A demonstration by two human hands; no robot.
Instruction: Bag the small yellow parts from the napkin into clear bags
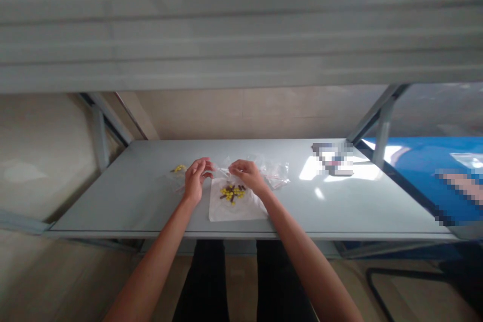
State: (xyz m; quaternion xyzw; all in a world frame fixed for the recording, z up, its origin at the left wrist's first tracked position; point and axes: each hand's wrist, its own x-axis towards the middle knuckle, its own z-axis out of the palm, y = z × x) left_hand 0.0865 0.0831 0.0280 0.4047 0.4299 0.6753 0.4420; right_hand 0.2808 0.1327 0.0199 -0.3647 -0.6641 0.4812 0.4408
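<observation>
Left hand (196,179) and right hand (247,173) are close together over the table, with their fingers curled in and pointing at each other. Between them sits a thin clear plastic bag (223,167). The fingers seem to be at its edge, but the bag is so see-through that I cannot tell if either hand is pinching it.

Just below the right hand, a pile of little yellow and brown bits (232,193) lies on a flat white-looking sheet (237,210). Past the left hand, on the far side from the right hand, is a small heap of yellow bits (178,168). Another clear bag (276,173) with a red strip lies past the right hand.

If a hand drops down or a wrist bumps the pile, the little bits could roll away. Slippery plastic could also slide out of the fingers.
</observation>
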